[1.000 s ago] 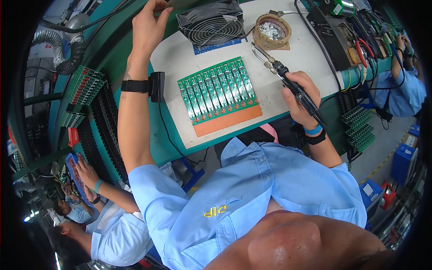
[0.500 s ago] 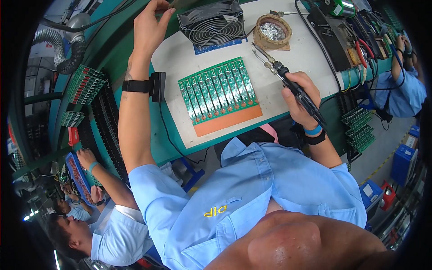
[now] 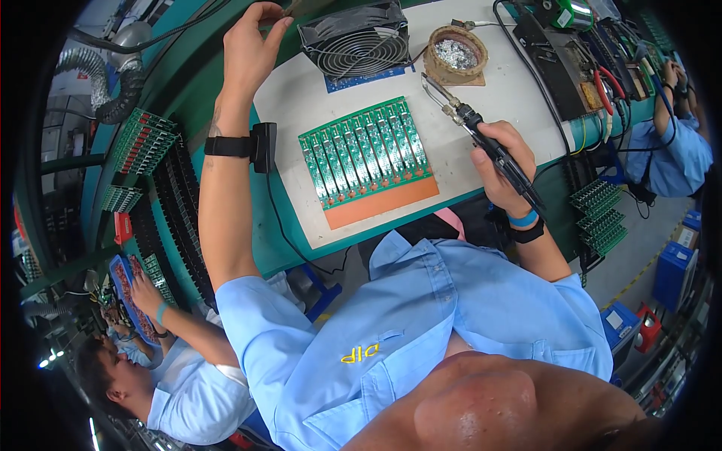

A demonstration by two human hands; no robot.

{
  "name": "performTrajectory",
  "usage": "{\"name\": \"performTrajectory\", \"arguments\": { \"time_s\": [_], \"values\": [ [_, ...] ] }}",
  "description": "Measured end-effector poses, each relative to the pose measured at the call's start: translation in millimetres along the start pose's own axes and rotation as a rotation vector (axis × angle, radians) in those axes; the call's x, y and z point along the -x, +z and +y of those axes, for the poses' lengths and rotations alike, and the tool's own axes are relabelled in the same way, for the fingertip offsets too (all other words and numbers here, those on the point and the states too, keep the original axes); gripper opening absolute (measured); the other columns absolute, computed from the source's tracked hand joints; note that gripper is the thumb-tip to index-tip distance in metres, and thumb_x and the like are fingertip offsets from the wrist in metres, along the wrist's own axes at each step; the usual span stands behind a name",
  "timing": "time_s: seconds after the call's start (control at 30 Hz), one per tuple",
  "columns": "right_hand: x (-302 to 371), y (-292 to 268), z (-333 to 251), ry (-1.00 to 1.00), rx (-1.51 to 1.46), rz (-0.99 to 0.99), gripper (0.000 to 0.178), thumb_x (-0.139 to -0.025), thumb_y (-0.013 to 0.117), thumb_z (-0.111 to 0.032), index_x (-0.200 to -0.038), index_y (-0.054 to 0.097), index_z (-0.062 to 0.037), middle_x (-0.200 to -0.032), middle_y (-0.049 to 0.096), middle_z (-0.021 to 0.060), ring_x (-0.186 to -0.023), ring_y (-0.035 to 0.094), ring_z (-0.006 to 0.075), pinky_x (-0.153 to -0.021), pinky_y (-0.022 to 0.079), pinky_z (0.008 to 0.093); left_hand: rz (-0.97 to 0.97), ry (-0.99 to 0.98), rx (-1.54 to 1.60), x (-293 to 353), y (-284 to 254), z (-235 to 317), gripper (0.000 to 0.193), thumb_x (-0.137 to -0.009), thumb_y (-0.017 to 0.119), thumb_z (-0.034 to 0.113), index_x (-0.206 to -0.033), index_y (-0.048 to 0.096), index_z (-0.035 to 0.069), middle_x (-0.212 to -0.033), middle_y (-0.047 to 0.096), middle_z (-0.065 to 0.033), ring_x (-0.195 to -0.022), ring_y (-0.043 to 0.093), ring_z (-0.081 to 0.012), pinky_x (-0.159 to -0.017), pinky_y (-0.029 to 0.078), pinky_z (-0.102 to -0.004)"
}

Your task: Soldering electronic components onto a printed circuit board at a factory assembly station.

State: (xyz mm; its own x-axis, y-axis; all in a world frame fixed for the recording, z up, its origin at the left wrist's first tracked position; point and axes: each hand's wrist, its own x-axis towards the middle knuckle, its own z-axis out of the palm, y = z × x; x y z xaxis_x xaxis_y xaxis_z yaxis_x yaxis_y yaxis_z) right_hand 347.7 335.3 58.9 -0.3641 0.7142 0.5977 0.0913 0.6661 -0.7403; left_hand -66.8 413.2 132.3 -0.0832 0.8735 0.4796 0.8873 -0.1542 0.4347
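My right hand is wrapped round a black-handled soldering iron. Its metal tip points up and left, just below a round brown pot holding silvery scraps. My left hand is stretched to the far left, beside a black fan. Its thumb and fingers are pinched together near the top edge; whatever lies between them is too small to make out. Between my arms a green circuit board panel of several narrow strips lies on the white work surface, partly over an orange sheet. Neither hand touches the panel.
A cable runs from the black wristband on my left arm. Red-handled pliers and a green spool are at the far right. Stacked green boards stand at left. A co-worker sits at lower left, another at right.
My hands, the soldering iron and the panel have hardly moved. At left the co-worker's arm has shifted lower over the blue tray, and their head has turned downward.
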Motion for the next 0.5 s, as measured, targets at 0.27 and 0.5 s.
{"name": "performTrajectory", "arguments": {
  "time_s": [0.27, 0.5],
  "values": [
    [-17, -25, -9, 0.002, -0.026, -0.011, 0.031, -0.095, 0.074, -0.008, -0.123, 0.063, 0.0027, -0.095, 0.065, 0.0151, -0.081, 0.062, 0.0243, -0.074, 0.050, 0.0336, -0.027, -0.083, -0.056, 17, -31, 40, 0.030, -0.094, 0.074, 0.011, -0.121, 0.065, 0.000, -0.118, 0.073, -0.0198, -0.112, 0.071, -0.0344, -0.095, 0.054, -0.0408],
    [-26, -37, -1, 0.027, -0.071, -0.039, 0.033, -0.093, 0.075, -0.008, -0.122, 0.063, 0.0028, -0.095, 0.065, 0.0161, -0.081, 0.062, 0.0267, -0.073, 0.050, 0.0355, -0.261, -0.300, 0.034, 60, -34, 69, 0.056, -0.092, 0.077, 0.015, -0.140, 0.054, -0.001, -0.129, 0.068, -0.0224, -0.122, 0.066, -0.0369, -0.100, 0.052, -0.0442]
  ]
}}
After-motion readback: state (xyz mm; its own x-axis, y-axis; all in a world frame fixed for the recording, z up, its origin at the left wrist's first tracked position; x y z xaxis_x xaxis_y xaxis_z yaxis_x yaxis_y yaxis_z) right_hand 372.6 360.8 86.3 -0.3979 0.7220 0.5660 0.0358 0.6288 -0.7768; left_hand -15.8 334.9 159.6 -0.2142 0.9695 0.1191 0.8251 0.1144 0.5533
